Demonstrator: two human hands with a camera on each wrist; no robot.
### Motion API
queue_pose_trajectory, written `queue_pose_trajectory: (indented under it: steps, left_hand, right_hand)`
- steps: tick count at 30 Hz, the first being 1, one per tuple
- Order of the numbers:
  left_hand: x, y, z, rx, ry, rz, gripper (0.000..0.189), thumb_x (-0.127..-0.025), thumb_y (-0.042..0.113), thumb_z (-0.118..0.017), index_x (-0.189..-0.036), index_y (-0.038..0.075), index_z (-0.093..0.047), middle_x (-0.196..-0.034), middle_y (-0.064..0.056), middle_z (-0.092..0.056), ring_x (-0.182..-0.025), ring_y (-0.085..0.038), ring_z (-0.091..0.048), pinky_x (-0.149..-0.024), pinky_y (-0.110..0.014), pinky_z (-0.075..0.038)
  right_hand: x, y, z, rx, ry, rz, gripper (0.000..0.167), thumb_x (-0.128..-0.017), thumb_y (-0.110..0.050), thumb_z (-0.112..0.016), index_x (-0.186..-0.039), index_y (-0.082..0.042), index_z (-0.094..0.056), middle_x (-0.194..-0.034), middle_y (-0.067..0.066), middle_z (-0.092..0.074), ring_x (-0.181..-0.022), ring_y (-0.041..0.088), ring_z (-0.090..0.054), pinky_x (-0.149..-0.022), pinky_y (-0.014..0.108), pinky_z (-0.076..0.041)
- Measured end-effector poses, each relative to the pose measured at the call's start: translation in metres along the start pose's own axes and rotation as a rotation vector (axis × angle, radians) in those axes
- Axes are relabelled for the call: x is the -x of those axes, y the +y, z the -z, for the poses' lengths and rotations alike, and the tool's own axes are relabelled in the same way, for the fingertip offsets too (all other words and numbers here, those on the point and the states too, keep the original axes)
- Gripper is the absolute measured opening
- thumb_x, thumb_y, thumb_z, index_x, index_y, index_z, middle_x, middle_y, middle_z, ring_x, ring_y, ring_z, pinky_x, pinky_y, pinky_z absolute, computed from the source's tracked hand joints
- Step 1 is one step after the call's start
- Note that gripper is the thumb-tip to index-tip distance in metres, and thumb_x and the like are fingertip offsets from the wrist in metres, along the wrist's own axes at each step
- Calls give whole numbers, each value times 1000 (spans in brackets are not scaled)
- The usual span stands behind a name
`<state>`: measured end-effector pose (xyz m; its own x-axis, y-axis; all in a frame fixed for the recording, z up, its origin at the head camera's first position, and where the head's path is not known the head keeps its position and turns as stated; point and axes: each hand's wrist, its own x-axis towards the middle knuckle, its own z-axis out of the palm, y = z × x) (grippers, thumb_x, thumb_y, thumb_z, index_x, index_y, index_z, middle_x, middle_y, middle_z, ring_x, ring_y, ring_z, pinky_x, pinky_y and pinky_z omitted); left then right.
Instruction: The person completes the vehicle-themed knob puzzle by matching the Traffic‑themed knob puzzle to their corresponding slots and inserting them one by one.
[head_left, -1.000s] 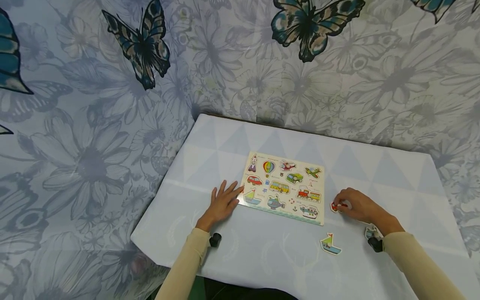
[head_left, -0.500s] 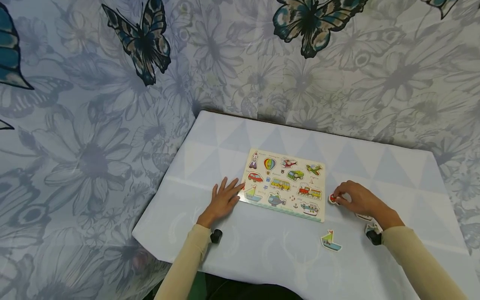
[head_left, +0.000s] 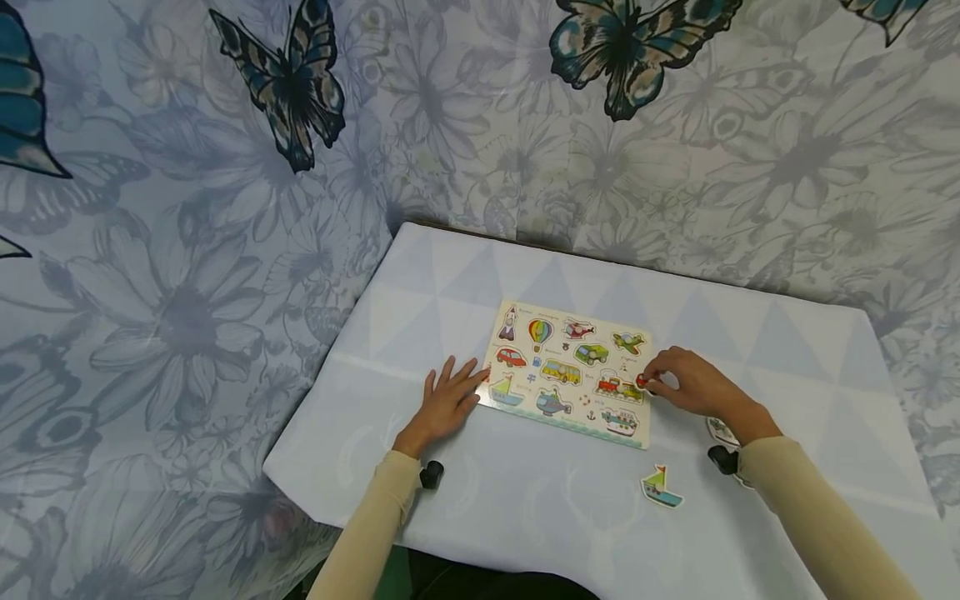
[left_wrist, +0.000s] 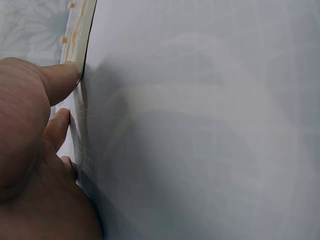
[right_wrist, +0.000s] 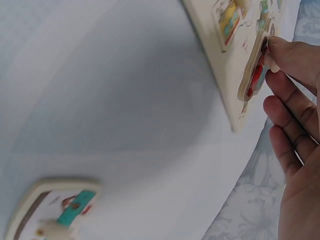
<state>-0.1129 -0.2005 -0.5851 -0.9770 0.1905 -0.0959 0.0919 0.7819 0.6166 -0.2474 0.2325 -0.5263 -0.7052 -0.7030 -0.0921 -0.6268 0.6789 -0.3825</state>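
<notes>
A flat wooden puzzle board (head_left: 585, 427) with printed vehicles lies mid-table. At its left edge the left hand (head_left: 437, 410) rests with spread fingers, and the thumb (left_wrist: 62, 80) touches the board's side in the left wrist view. The right hand (head_left: 693, 383) is at the board's right edge, pinching a red puzzle piece (right_wrist: 256, 75), apparently a car, by its small knob between thumb and finger. In the right wrist view this piece is tilted, held over the board. Whether it touches the board I cannot tell.
A sailboat piece (head_left: 662, 489) lies on the tablecloth in front of the board's right corner. Another piece (head_left: 722, 431) sits beside the right wrist, partly hidden, with one more edge under the sleeve. A patterned wall (head_left: 480, 150) rises behind the table.
The right hand has moved left and away from me, carrying the red puzzle piece from the tablecloth to the board's right edge. The left hand has stayed in place.
</notes>
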Motion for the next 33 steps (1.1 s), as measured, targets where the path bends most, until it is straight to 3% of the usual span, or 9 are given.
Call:
queue_pose_trajectory:
  steps: [10,18,22,26,33]
  left_hand:
    - [-5,1,3,27,-4,-3,48,-106,29,-50,-152,22,-45,-165,-6,-30,-155,-41,-4,-117,-68,-2]
    - [-5,3,4,24,-19,1,47,-106,28,-49,-153,22,-45,-164,-8,-30,-155,-42,-5,-117,-68,-3]
    - [-3,2,4,22,-17,12,48,-106,28,-50,-153,22,-45,-164,-7,-30,-155,-41,-5,-117,-68,-3]
    - [-3,1,3,17,-23,16,48,-106,29,-49,-153,23,-44,-165,-6,-29,-155,-41,-4,-118,-68,-3]
    - [-1,-2,2,9,-26,11,49,-105,30,-49,-153,22,-44,-164,-7,-30,-155,-42,-6,-116,-69,-4]
  right_hand:
    - [-40,-21,3,1,-16,90,7,-93,-20,-72,-100,-19,-75,-105,-2,-70,-105,24,-61,-93,48,-50]
    - [-68,-45,-7,8,22,229,11,-92,-22,-74,-102,-18,-76,-99,-5,-69,-95,18,-61,-85,42,-51]
    - [-84,-60,-13,6,28,287,13,-92,-21,-74,-103,-15,-76,-101,-2,-71,-101,22,-64,-91,44,-52]
    - [-100,-72,-17,26,12,300,14,-92,-22,-73,-104,-14,-76,-105,0,-72,-107,25,-63,-98,47,-50]
    - [-124,-92,-26,6,-6,306,13,-93,-22,-72,-103,-14,-76,-102,-1,-71,-99,22,-62,-93,44,-50]
